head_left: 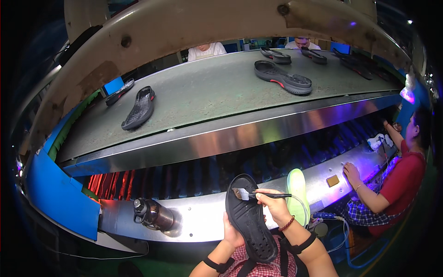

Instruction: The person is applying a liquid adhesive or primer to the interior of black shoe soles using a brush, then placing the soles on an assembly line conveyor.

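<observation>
My left hand (233, 231) grips a black shoe sole (251, 226) by its left edge. The sole stands tilted in front of my lap, its hollow inner side with ridges and small holes facing me. In my right hand (275, 207) is a brush (278, 195) with a dark thin handle, a pale flat tip and a clear tube trailing from its end. The brush tip touches the inside of the sole near its upper end, where a light patch shows. Just right of my right hand, a bright yellow-green sole-shaped piece (297, 191) leans on the metal ledge.
A dark bottle (154, 215) stands on the metal ledge (198, 221) at left. Beyond it, a green conveyor belt (198, 99) carries several black soles (140, 108). A yellow-brown block (332, 180) lies at right, near a co-worker in red (404, 177). Hoses (345, 231) hang below.
</observation>
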The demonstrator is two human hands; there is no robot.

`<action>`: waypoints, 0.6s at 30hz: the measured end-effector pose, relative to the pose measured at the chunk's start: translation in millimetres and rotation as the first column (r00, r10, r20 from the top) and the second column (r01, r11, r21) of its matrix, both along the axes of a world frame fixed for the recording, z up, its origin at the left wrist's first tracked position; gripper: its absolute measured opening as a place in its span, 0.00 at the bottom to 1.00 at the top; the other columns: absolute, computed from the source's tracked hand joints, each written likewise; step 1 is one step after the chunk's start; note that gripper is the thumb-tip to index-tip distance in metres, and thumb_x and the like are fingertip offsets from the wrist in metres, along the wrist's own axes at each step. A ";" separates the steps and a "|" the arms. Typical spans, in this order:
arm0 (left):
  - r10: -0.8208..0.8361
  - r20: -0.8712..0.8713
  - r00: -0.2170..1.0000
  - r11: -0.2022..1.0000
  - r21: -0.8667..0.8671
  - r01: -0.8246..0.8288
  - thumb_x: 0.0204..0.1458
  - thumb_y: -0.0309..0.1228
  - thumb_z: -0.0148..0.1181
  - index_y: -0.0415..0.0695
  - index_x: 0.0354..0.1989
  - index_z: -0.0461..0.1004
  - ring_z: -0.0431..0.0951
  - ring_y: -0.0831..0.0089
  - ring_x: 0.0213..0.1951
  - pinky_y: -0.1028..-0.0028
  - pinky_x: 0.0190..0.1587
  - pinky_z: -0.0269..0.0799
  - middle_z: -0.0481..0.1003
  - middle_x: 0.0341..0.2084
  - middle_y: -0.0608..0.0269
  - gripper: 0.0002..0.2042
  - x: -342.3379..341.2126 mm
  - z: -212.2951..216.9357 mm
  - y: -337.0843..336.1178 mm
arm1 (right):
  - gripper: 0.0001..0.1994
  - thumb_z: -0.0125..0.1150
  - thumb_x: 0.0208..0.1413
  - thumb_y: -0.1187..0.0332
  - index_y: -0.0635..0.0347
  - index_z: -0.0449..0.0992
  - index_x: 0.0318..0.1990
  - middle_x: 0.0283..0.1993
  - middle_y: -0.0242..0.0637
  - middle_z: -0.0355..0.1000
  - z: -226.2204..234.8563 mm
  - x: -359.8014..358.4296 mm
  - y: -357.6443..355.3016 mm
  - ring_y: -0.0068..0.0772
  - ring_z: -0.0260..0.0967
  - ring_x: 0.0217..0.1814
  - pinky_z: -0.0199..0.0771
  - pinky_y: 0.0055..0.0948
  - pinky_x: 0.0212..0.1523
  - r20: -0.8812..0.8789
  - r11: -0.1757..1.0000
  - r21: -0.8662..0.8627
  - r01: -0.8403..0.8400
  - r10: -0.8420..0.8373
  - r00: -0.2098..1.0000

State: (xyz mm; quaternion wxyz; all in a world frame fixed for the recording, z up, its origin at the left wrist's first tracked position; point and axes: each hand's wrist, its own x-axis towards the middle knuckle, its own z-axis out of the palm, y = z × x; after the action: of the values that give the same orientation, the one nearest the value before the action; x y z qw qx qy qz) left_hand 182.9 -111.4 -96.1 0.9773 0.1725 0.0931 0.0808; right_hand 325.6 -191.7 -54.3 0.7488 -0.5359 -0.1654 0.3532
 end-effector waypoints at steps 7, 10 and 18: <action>0.156 -0.170 0.973 0.985 0.096 -0.141 0.52 0.69 0.27 0.46 0.64 0.57 0.61 0.56 0.62 0.56 0.64 0.54 0.61 0.61 0.55 0.43 6.7 -14.3 -3.0 | 0.11 0.63 0.51 0.74 0.67 0.78 0.43 0.36 0.36 0.78 1.7 -23.5 5.4 0.21 0.73 0.37 0.73 0.20 0.40 0.458 0.985 -0.080 0.152 -0.099 0.883; 0.171 -0.196 0.966 0.985 0.025 -0.170 0.55 0.65 0.28 0.47 0.64 0.57 0.61 0.59 0.62 0.59 0.65 0.53 0.61 0.61 0.56 0.38 10.0 -24.6 -4.0 | 0.13 0.63 0.51 0.71 0.67 0.78 0.43 0.38 0.43 0.78 1.4 -40.8 5.2 0.27 0.76 0.39 0.74 0.23 0.41 0.543 0.984 -0.115 0.138 -0.054 0.838; 0.305 -0.206 0.930 0.952 0.073 -0.296 0.53 0.66 0.31 0.45 0.60 0.62 0.67 0.56 0.55 0.57 0.60 0.59 0.67 0.55 0.53 0.39 5.2 -37.2 24.8 | 0.12 0.65 0.47 0.71 0.63 0.80 0.40 0.40 0.45 0.78 -17.3 -64.5 -31.5 0.39 0.78 0.38 0.76 0.30 0.41 0.884 0.994 -0.104 0.030 0.079 0.460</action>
State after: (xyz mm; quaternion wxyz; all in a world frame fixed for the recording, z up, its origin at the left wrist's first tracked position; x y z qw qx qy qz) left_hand 188.1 -86.6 -133.3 0.9338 0.1838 0.2217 0.2122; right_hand 261.1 -223.2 -71.6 0.5195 -0.6774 -0.5191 0.0421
